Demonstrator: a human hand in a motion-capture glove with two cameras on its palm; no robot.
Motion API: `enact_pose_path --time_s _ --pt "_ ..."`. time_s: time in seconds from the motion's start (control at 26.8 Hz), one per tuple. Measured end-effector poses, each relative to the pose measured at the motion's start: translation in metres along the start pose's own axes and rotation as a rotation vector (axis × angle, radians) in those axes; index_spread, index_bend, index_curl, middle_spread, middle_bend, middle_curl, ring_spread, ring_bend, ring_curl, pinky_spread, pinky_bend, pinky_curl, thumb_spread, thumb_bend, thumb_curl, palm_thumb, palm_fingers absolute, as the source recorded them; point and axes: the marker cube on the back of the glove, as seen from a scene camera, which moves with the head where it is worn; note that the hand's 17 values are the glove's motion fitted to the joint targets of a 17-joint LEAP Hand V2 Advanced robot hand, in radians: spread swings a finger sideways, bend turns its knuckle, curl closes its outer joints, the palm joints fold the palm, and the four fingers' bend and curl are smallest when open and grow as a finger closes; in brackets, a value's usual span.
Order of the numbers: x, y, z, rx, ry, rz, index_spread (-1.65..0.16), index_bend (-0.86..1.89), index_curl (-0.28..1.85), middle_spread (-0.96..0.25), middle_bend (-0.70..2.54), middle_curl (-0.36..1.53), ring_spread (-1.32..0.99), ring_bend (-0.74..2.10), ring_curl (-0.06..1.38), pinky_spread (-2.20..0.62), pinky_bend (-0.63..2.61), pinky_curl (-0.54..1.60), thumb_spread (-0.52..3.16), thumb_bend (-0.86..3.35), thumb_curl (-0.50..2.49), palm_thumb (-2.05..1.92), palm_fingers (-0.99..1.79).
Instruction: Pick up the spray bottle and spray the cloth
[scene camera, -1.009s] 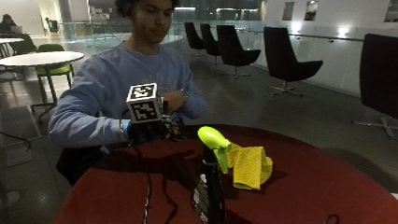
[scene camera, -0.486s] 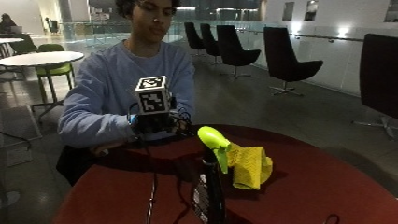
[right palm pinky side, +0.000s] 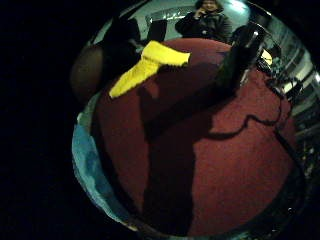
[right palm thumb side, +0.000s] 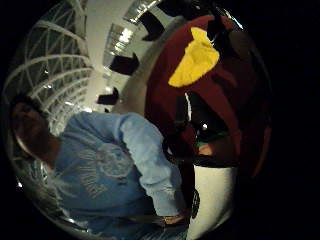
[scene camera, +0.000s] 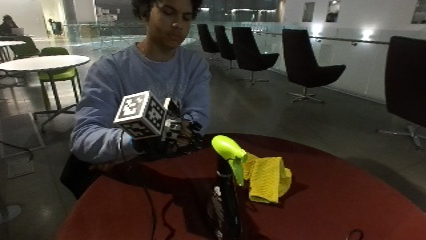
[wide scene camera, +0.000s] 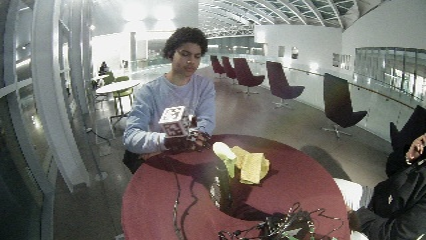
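On table (scene camera: 333, 200) upright spray bottle (scene camera: 226, 192)

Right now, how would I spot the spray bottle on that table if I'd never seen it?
Look at the round dark red table in front of the seated person. Near its middle stands a tall, dark, upright spray bottle, just beside the folded yellow cloth. Its bright lime-green spray head sets it apart from the flat cloth.

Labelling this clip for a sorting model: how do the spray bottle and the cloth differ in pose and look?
The spray bottle stands upright; the cloth lies folded flat on the red table. The spray bottle has a dark body with a lime-green head; the cloth is all yellow. Both rest on the table, untouched by the gloved right hand.
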Motion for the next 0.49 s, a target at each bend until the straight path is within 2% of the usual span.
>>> enact_pose_path --time_s 0.26,0.49 --pt "0.040 0.012 -0.035 0.279 -0.293 0.133 -0.33 0.16 0.34 -0.07 0.31 0.35 0.01 0.37 0.29 0.23 0.16 0.19 1.13 0.18 0.36 0.65 0.76" --pt "0.058 0.022 -0.041 0.390 -0.495 0.208 -0.33 0.15 0.34 -0.06 0.30 0.36 0.01 0.38 0.31 0.23 0.16 0.21 1.14 0.13 0.36 0.64 0.76"
